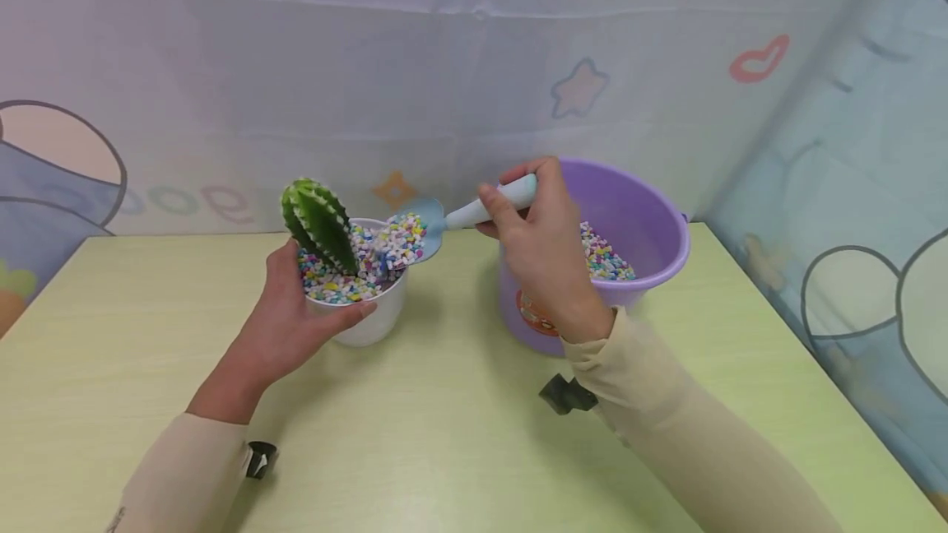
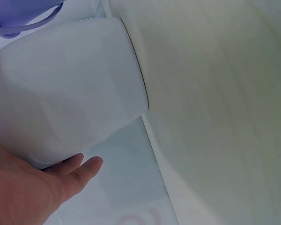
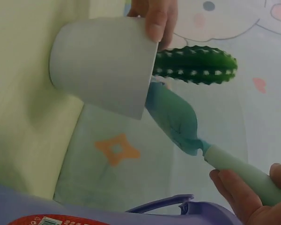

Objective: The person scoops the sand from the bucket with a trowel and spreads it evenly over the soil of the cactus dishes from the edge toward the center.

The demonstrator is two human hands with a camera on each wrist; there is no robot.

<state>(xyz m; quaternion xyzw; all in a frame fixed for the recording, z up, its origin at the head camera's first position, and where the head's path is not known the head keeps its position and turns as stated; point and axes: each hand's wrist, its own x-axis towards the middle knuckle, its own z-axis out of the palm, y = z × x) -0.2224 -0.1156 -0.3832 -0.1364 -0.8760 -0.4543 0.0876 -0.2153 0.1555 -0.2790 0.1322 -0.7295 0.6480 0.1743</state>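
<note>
A green cactus (image 1: 320,224) leans to the left in a white flowerpot (image 1: 370,321) filled with small multicoloured pebbles (image 1: 336,285). My left hand (image 1: 285,321) grips the pot near its rim, thumb in front and fingers at the far left side. Holding a small garden trowel (image 3: 175,115) by its pale handle is my right hand (image 1: 544,237). The trowel's blue blade carries a heap of the pebbles and tilts down over the pot's right rim. In the right wrist view, its tip is hidden behind the rim, beside the cactus.
Right of the pot stands a purple bucket (image 1: 652,224) with more coloured pebbles inside, partly behind my right hand. Both stand on a light wooden table (image 1: 444,434). A printed cloth (image 1: 333,89) hangs along the table's back edge, another on the right.
</note>
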